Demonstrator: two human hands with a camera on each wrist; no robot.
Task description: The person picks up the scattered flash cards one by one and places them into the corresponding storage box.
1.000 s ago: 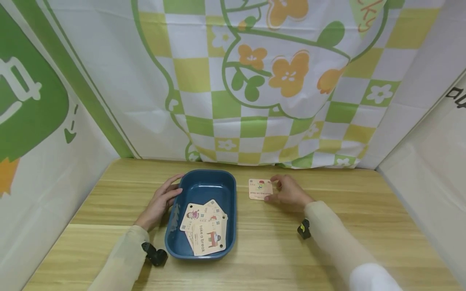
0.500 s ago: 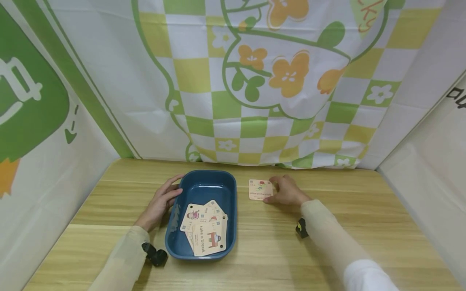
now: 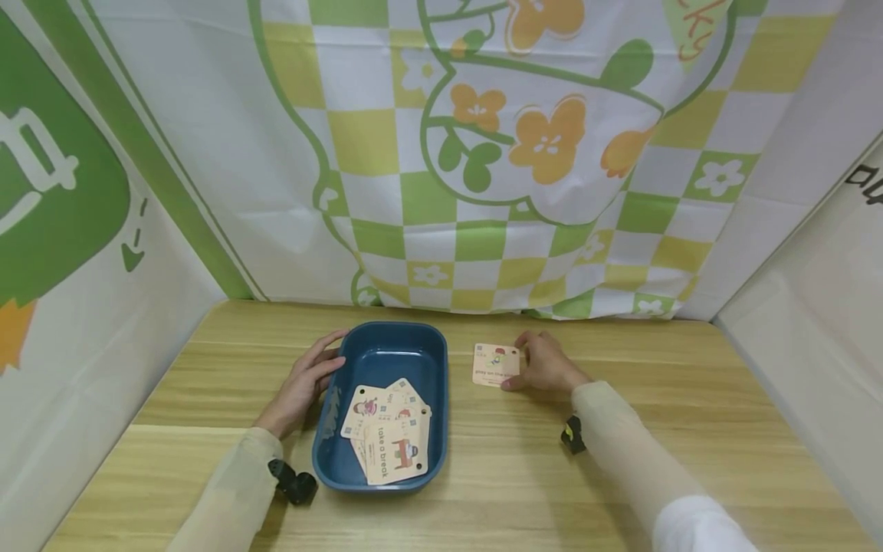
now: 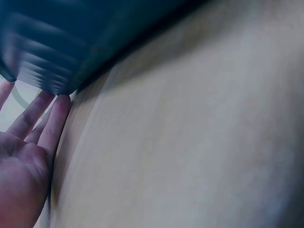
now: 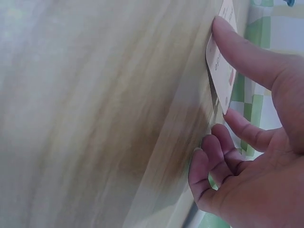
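My right hand (image 3: 546,364) pinches a square picture card (image 3: 491,360) by its right side in the head view. The right wrist view shows the thumb on the printed face of the card (image 5: 222,61) and the index fingertip at its corner; the card tilts up off the table, the other fingers curl below. A dark blue plastic tray (image 3: 441,368) stands left of it, with several overlapping picture cards (image 3: 396,452) inside, the top one reading "take a break". Against the tray's left side rests my left hand (image 3: 303,387), its fingers fairly straight in the left wrist view.
The wooden table (image 3: 524,491) reaches back to a hanging green and yellow checked cloth (image 3: 490,245). White printed panels rise at the left and right. A black wrist camera (image 3: 293,483) sits on the left sleeve, another black wrist camera (image 3: 572,435) on the right.
The card at my right hand has shifted slightly right and toward me, and its edge has tipped up. My left hand and the tray have stayed in place.
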